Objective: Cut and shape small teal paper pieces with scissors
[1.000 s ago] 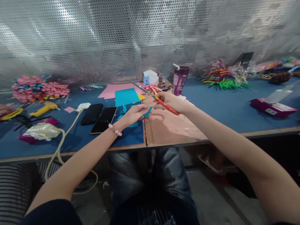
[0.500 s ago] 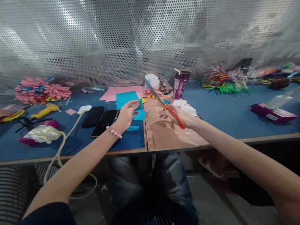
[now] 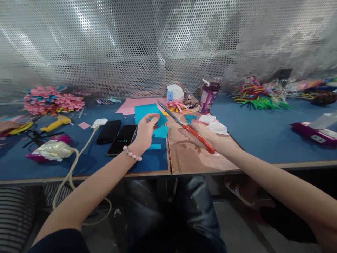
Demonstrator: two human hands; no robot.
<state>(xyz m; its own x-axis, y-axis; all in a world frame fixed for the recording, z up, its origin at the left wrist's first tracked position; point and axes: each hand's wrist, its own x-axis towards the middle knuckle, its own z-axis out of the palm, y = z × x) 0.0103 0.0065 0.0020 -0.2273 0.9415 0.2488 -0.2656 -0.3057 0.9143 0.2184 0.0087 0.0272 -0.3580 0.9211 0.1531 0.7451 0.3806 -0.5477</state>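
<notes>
My left hand [image 3: 147, 128], with a pink bead bracelet at the wrist, pinches a small piece of blue paper [image 3: 162, 121] between thumb and fingers. In my right hand [image 3: 198, 135] is a pair of scissors [image 3: 195, 133] with orange-red handles; the long blades look closed and point up and left, near the held paper but apart from it. Beyond my left hand lies a larger blue sheet [image 3: 143, 109] on pink sheets [image 3: 125, 106]. Below the held piece, a blue square [image 3: 161, 132] and a narrow blue strip [image 3: 154, 146] rest on the table.
Two phones [image 3: 108, 132] and a white charger [image 3: 99, 122] lie to the left, by a yellow glue gun [image 3: 55, 123]. A purple cup with a straw [image 3: 209, 98] stands behind my right hand. Another person's hand [image 3: 7, 128] shows at the far left.
The blue paper in my left hand has turned and shows more of its face. The scissors have tilted slightly, and the whole view has shifted a little.
</notes>
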